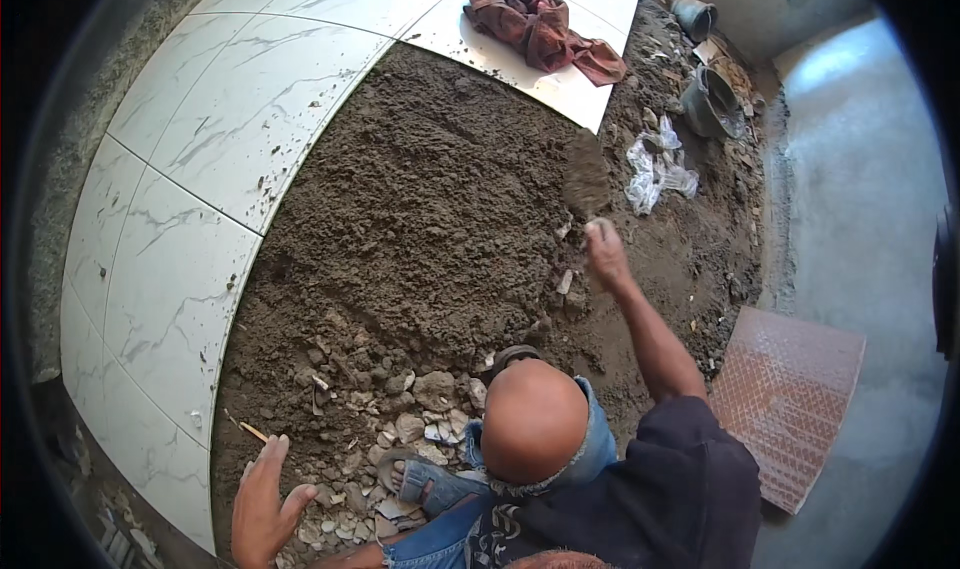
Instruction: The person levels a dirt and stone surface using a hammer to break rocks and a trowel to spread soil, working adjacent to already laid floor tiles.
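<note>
My right hand (606, 254) is closed round the handle of a trowel (586, 174). Its blade is coated in grey-brown mortar and slightly blurred. The blade is over the right edge of a broad bed of damp mortar (420, 189), near the corner of a white tile. At the lower left, my left hand (262, 509) has its fingers stretched and its thumb apart, above the rubble beside the tile edge. A thin yellowish stick (254, 432) shows at its fingertips; whether the fingers grip it I cannot tell.
White veined tiles (190, 239) border the mortar left and behind. A reddish cloth (530, 19) lies on them. Buckets (712, 104) and crumpled clear plastic (658, 169) are at the far right. A patterned brown tile (790, 399) leans by the wall. Broken stones (410, 429) lie near my sandalled foot.
</note>
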`<action>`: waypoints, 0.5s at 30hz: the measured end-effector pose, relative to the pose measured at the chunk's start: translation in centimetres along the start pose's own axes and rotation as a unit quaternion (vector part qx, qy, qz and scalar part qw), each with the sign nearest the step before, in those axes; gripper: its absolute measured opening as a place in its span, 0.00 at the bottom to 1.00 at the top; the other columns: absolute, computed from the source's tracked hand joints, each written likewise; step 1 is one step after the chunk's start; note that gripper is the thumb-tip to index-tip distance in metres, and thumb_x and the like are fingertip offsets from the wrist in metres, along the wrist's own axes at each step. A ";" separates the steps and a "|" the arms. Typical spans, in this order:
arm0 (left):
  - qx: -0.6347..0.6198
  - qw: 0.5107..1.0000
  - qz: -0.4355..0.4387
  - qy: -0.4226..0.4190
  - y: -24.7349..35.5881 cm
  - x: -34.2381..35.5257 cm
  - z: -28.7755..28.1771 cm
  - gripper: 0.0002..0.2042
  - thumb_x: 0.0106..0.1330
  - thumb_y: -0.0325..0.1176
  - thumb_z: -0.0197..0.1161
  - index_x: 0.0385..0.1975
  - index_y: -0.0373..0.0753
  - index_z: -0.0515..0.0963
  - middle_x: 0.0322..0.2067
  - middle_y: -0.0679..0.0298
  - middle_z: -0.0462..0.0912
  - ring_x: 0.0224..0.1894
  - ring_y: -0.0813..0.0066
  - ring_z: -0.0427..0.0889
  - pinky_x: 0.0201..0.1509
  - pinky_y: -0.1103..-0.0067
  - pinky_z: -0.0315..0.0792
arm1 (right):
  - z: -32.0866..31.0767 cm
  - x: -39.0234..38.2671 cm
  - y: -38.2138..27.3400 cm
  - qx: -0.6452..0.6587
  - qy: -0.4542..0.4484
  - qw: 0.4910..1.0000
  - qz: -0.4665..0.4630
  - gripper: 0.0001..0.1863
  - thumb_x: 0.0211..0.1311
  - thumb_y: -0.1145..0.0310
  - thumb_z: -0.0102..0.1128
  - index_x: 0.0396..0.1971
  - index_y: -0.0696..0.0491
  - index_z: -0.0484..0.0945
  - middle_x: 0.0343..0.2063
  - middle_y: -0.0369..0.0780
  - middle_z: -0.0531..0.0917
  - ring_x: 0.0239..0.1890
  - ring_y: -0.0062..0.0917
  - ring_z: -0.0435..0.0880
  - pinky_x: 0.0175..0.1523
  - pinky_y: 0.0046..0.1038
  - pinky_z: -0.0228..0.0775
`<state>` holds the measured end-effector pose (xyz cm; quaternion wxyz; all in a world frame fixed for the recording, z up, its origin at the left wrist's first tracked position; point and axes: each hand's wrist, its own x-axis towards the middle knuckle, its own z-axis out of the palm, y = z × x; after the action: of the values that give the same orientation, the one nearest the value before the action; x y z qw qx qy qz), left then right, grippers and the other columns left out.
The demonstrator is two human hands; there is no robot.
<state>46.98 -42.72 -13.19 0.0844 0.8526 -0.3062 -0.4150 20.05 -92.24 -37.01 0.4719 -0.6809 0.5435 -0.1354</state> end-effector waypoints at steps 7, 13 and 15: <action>0.019 1.000 -0.002 -0.010 0.9 0.6 0.2 0.34 0.55 0.36 0.67 0.63 0.35 0.62 0.62 0.49 0.65 0.65 0.52 0.63 0.68 0.67 0.57 | -7.8 7.9 3.0 -0.096 -0.075 0.992 -0.013 0.18 0.69 0.52 0.47 0.39 0.55 0.70 0.22 0.35 0.72 0.23 0.21 0.72 0.27 0.28 0.68; 0.038 0.999 0.006 -0.013 0.6 1.9 0.5 0.35 0.55 0.36 0.67 0.63 0.35 0.62 0.62 0.49 0.65 0.65 0.52 0.63 0.68 0.66 0.57 | -8.0 8.9 1.1 -0.066 -0.113 0.991 0.026 0.18 0.69 0.52 0.46 0.37 0.53 0.69 0.22 0.33 0.70 0.21 0.19 0.70 0.24 0.26 0.66; 0.026 0.999 -0.007 -0.023 1.9 2.3 0.2 0.35 0.55 0.36 0.67 0.63 0.34 0.62 0.62 0.49 0.65 0.65 0.52 0.63 0.68 0.66 0.57 | -8.2 9.5 0.4 -0.072 -0.119 0.990 0.030 0.17 0.69 0.52 0.46 0.33 0.52 0.69 0.21 0.32 0.70 0.20 0.18 0.69 0.24 0.25 0.65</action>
<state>47.04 -45.58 -14.11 0.0521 0.8471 -0.3127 -0.4265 17.60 -104.51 -36.20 0.4869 -0.7077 0.5119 -0.0001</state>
